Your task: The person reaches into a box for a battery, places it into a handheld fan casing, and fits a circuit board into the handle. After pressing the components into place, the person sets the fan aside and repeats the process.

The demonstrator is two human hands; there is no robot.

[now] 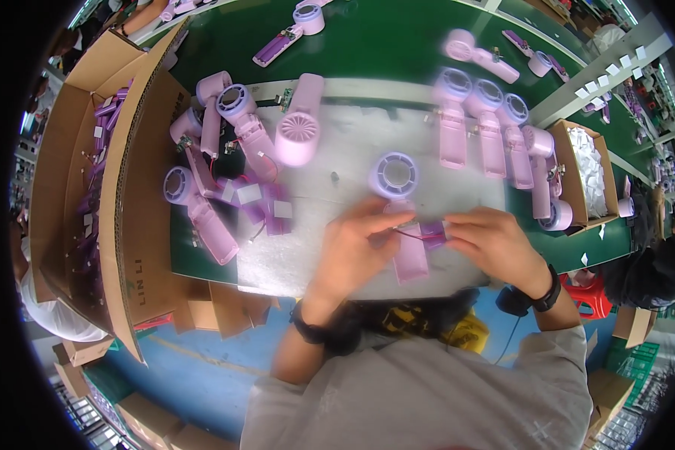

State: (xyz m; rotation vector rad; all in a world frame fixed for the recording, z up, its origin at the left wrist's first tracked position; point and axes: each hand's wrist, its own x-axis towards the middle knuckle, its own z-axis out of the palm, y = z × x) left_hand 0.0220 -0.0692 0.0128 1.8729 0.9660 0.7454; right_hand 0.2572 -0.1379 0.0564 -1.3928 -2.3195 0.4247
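A pink handheld fan with an open, hollow handle [410,261] and a round lilac head [394,175] lies on the pale mat in front of me. Above its handle, a purple-wrapped battery [433,234] trails thin dark and red wires to the left. My right hand [495,246] is closed, its fingertips pinching the battery's right end. From the other side, my left hand [358,244] is closed on the wires, thumb and forefinger close together beside the handle. The wire ends are hidden at those fingertips.
Left of the mat sit several purple batteries [251,196] with white labels among fan housings [211,229]. A large cardboard box [139,202] of batteries stands far left. More fan housings [491,142] line the right, beside a small box [579,142] of white pieces.
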